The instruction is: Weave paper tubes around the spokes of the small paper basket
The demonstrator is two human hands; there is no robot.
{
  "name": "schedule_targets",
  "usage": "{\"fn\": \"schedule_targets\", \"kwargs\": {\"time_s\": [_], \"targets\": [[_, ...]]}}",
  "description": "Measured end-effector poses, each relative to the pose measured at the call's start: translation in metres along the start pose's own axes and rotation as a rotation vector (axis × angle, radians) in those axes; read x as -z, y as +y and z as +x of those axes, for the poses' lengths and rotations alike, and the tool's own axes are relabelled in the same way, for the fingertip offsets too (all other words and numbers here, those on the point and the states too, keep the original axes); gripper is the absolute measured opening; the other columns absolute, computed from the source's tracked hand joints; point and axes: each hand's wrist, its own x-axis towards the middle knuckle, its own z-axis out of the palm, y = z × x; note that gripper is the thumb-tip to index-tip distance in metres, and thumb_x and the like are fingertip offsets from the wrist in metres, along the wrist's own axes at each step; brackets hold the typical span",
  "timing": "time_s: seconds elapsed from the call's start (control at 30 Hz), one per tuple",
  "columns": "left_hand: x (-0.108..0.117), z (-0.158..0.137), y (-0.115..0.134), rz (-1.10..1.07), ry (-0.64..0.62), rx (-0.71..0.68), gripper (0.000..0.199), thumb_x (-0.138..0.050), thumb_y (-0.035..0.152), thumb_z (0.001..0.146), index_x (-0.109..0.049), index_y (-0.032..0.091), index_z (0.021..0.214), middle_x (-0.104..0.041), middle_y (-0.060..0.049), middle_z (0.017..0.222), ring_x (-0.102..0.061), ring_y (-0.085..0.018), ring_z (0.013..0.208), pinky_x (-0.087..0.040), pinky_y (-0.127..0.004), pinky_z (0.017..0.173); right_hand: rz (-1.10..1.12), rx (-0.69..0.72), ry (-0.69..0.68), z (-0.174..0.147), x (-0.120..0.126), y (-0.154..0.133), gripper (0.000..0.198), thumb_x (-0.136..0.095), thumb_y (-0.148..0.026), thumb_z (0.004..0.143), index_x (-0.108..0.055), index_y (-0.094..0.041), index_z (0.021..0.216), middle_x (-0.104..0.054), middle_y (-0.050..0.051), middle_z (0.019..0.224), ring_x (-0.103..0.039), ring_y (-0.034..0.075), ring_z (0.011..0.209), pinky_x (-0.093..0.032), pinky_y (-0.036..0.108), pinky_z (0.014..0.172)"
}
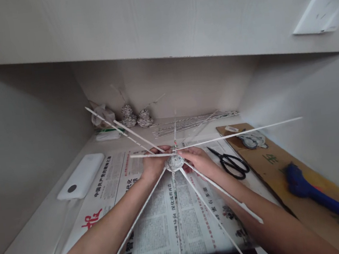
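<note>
Between my two hands I hold a small round woven paper piece (174, 163), with several long rolled-paper sticks fanning out from it in all directions. My left hand (157, 161) grips it from the left, fingers curled behind it. From the right, my right hand (196, 158) pinches near its upper edge, at the base of a long white paper stick (238, 134) that points right. Other sticks run down past my forearms. The piece is held above a spread newspaper (156, 219). Some fingertips of both hands are hidden behind the piece.
Black scissors (231, 162) lie right of my right hand. Further right, a blue glue gun (320, 197) rests on cardboard (281, 171). A white power bank (81, 177) sits left. At the back are gourd-shaped woven pieces (128, 116) and loose paper sticks (193, 123), under an overhanging panel (156, 21).
</note>
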Motion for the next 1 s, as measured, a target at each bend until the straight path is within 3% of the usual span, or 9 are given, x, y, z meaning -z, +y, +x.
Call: {"fn": "schedule_targets", "kwargs": {"time_s": [0.13, 0.33, 0.47, 0.73, 0.9, 1.0], "targets": [[0.001, 0.000, 0.002, 0.014, 0.019, -0.005, 0.029, -0.087, 0.025, 0.052, -0.077, 0.015, 0.078, -0.075, -0.004, 0.068, -0.068, -0.019, 0.063, -0.053, -0.030, 0.063, -0.041, 0.000, -0.039, -0.002, -0.002, 0.002, 0.041, -0.086, -0.034, 0.062, -0.067, -0.019, 0.095, -0.075, 0.002, 0.076, -0.065, 0.016, 0.053, -0.050, 0.023, 0.041], [0.000, -0.001, -0.005, -0.063, -0.039, 0.009, 0.037, -0.091, 0.025, 0.048, -0.078, 0.014, 0.081, -0.075, -0.005, 0.069, -0.066, -0.016, 0.061, -0.051, -0.027, 0.061, -0.112, 0.137, 0.099, 0.006, -0.002, 0.018, 0.021, -0.075, -0.031, 0.066, -0.066, -0.019, 0.081, -0.069, -0.002, 0.066, -0.056, 0.012, 0.044, -0.042, 0.022, 0.034], [0.001, -0.001, -0.007, -0.135, -0.098, 0.055, 0.043, -0.094, 0.029, 0.046, -0.079, 0.013, 0.084, -0.076, -0.006, 0.071, -0.067, -0.017, 0.062, -0.052, -0.028, 0.063, -0.110, 0.167, 0.121, 0.011, 0.000, 0.026, 0.020, -0.073, -0.033, 0.068, -0.068, -0.019, 0.081, -0.066, -0.003, 0.062, -0.056, 0.013, 0.045, -0.043, 0.023, 0.037], [0.004, 0.001, -0.009, 0.008, -0.185, 0.019, 0.036, -0.091, 0.029, 0.052, -0.081, 0.015, 0.083, -0.078, -0.008, 0.078, -0.068, -0.020, 0.070, -0.052, -0.030, 0.070, -0.070, 0.160, 0.114, 0.017, 0.001, 0.033, 0.017, -0.075, -0.031, 0.065, -0.072, -0.018, 0.076, -0.068, -0.001, 0.061, -0.062, 0.016, 0.055, -0.050, 0.026, 0.051], [0.004, -0.002, -0.004, 0.092, -0.210, -0.021, 0.022, -0.084, 0.027, 0.056, -0.078, 0.016, 0.074, -0.074, -0.006, 0.070, -0.065, -0.018, 0.064, -0.050, -0.029, 0.066, 0.003, 0.071, 0.106, 0.012, -0.002, 0.029, 0.026, -0.083, -0.035, 0.059, -0.073, -0.017, 0.076, -0.069, -0.001, 0.061, -0.059, 0.014, 0.050, -0.046, 0.024, 0.046], [0.003, -0.004, -0.001, 0.084, -0.235, -0.026, 0.024, -0.084, 0.029, 0.055, -0.077, 0.016, 0.074, -0.073, -0.005, 0.069, -0.064, -0.018, 0.064, -0.050, -0.029, 0.066, 0.066, 0.017, 0.101, 0.010, -0.004, 0.025, 0.031, -0.085, -0.035, 0.055, -0.072, -0.016, 0.075, -0.066, -0.001, 0.057, -0.055, 0.013, 0.046, -0.040, 0.023, 0.041]]}}
